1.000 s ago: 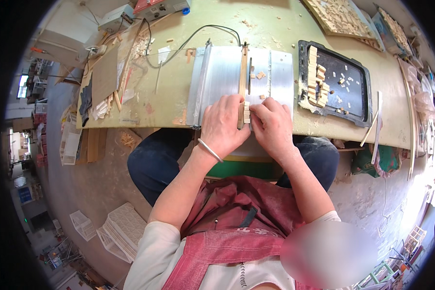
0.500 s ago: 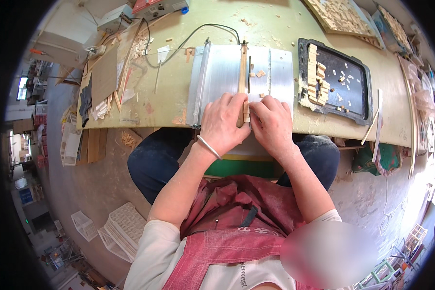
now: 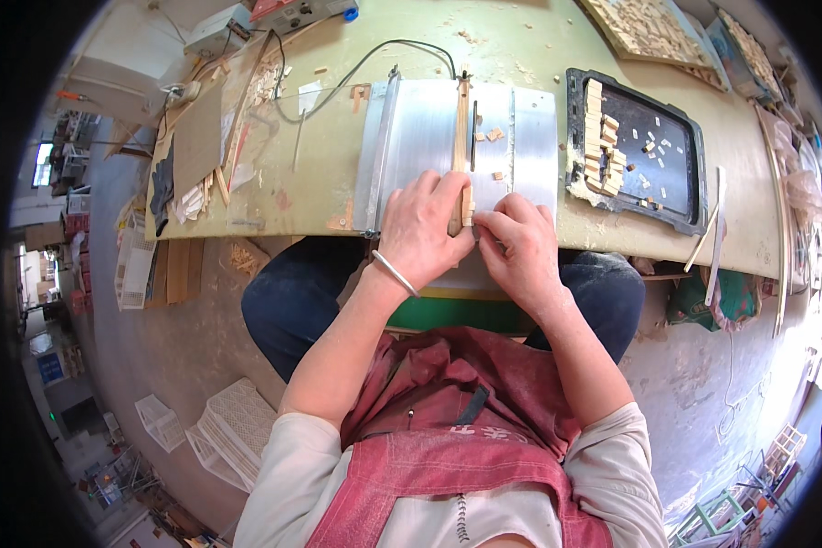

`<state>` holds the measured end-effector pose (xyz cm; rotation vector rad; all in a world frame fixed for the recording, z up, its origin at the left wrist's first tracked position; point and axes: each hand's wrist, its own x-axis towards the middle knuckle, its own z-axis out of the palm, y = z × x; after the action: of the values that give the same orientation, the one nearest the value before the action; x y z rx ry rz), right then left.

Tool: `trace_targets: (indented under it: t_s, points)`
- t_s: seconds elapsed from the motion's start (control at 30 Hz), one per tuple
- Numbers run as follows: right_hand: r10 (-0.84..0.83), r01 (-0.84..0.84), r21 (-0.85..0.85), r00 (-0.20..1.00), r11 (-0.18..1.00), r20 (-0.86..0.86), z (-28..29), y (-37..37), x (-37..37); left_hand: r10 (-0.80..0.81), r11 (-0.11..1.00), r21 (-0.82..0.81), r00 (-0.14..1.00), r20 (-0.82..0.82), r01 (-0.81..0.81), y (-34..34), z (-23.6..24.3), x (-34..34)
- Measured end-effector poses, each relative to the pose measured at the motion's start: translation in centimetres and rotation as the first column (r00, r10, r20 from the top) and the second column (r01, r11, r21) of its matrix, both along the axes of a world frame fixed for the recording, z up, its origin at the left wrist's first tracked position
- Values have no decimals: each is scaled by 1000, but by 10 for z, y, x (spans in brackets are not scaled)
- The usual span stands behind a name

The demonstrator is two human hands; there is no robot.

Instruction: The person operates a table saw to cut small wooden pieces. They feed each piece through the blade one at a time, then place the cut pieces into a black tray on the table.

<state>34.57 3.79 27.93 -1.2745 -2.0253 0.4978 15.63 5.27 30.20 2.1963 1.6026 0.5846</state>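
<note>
Hands met at the near edge of a metal plate (image 3: 420, 146) that lay flat on the yellowish workbench (image 3: 521, 46). The left hand (image 3: 425, 228), with a thin bangle (image 3: 395, 272) on the wrist, was closed over the near end of a long wooden strip (image 3: 462, 119), pressing it down, probably so that it would not slide on the smooth metal. This strip ran away from the person, just beside a dark narrow slot (image 3: 474, 137) in the plate, and I judged that it was kept there as a guide. The right hand (image 3: 521, 247) was curled narrow, its fingertips pinching a small wooden piece (image 3: 468, 205) against the strip; how much of the piece was covered I could not tell. A few small wooden blocks (image 3: 493, 135) lay loose on the plate near the slot. To the right stood a black tray (image 3: 694, 146) with stacked wooden blocks (image 3: 598, 137), close enough to reach easily. A black cable (image 3: 356, 68) crossed the bench behind the plate.
</note>
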Motion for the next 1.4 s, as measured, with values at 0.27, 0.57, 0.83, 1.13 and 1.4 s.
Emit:
trace_targets:
  t_s: [0.27, 0.57, 0.83, 1.13, 1.4]
  points:
    - [23, -23, 9, 1000, 1000, 11, -4, 2, 3, 7, 1000, -11, 1000, -7, -7, 0, -1, 1]
    - [8, -8, 20, 1000, 1000, -2, -2, 3, 4, 4, 1000, -10, 1000, -2, -4, 0, -1, 0]
    - [19, -19, 30, 1000, 999, -12, -2, 4, 3, -1, 1000, 15, 1000, 4, 1, 0, -2, 0]
    - [25, -25, 19, 1000, 1000, -1, -1, 4, 2, 1, 1000, 8, 1000, 2, -1, 0, -1, 0]
    - [5, -5, 6, 1000, 1000, 4, 1, 8, 7, 1, 1000, -8, 1000, 15, -1, 1, -2, 0]
